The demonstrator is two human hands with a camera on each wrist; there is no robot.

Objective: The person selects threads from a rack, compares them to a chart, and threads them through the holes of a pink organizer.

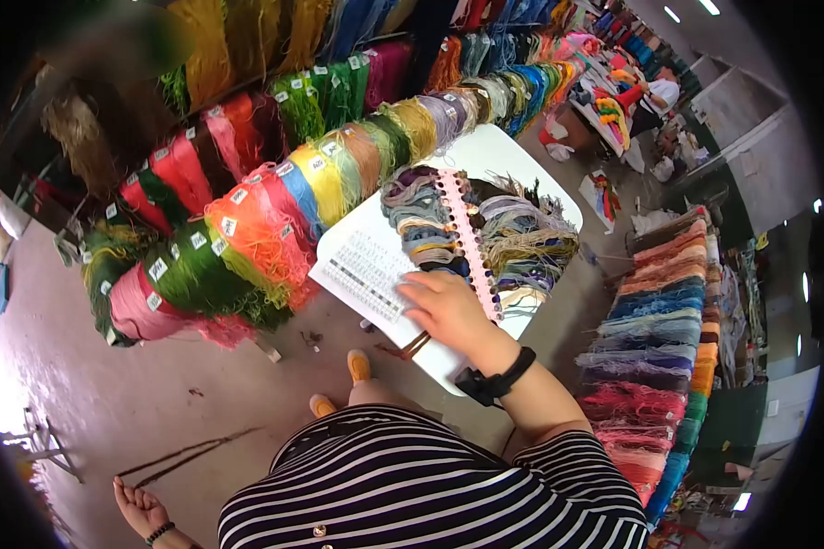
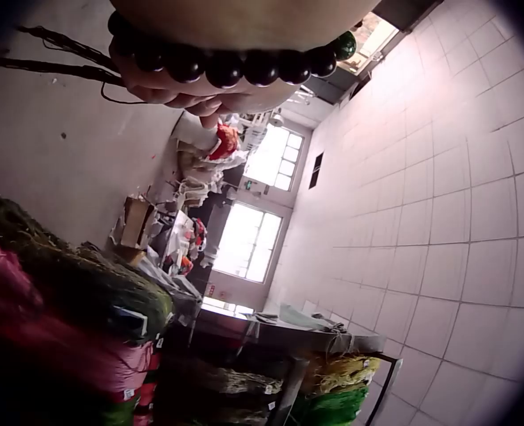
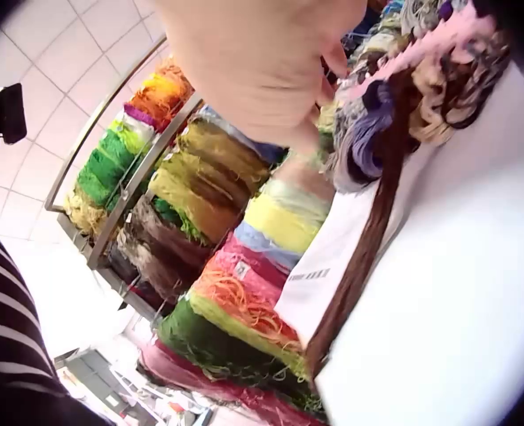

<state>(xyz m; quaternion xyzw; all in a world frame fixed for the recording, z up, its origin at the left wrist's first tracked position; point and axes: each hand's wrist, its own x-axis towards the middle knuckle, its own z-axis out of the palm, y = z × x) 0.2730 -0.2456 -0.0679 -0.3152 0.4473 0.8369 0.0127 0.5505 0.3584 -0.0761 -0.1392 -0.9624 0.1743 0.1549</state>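
On the white table, my right hand (image 1: 453, 311) rests with its fingers over the edge of a printed sheet (image 1: 362, 274). Beside it lies a pink strip (image 1: 464, 233) with holes, looped with many small hanks of sample thread (image 1: 522, 238) in greys, purples and browns. A dark brown hank of thread (image 3: 373, 235) hangs over the table's edge near that hand. Out at the lower left, my left hand (image 1: 140, 508) grips one end of long dark strands of thread (image 1: 188, 450), which stretch away above the floor. Beads circle the left wrist.
A rack of labelled, coloured thread hanks (image 1: 238, 220) runs along the table's left side, with more racks behind. Another long rack of hanks (image 1: 650, 320) stands at the right. Farther back, a person (image 1: 661, 91) is by a table heaped with coloured thread.
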